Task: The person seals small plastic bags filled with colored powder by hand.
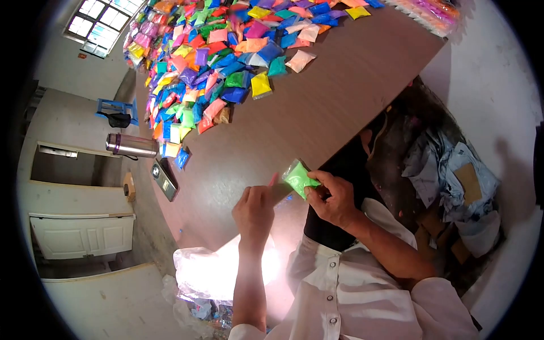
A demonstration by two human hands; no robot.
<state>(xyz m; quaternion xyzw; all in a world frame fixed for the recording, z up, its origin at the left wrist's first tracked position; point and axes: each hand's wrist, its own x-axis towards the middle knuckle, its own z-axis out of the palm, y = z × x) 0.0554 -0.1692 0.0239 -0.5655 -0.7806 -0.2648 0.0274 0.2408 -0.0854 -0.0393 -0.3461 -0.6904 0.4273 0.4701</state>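
My right hand [334,198] pinches a small clear packet of bright green stuff [298,179] between thumb and fingers, above the front of the brown table. The packet's clear end points up and to the left. Just left of it, my left hand [253,211] is closed, its back towards me. A thin reddish-pink tip [273,179] shows beside its fingers; what it belongs to is hidden. The two hands are apart. Further up the brown table [340,107] lies a big heap of colourful packets [226,62], with a yellow packet [261,85] at its near edge.
A steel flask [131,145] lies at the left edge near a dark phone-like object [164,180]. Brightly lit clear plastic [207,272] sits at the lower left. Crumpled grey bags [453,175] and cardboard are on the floor at right. A blue stool [117,111] stands beyond.
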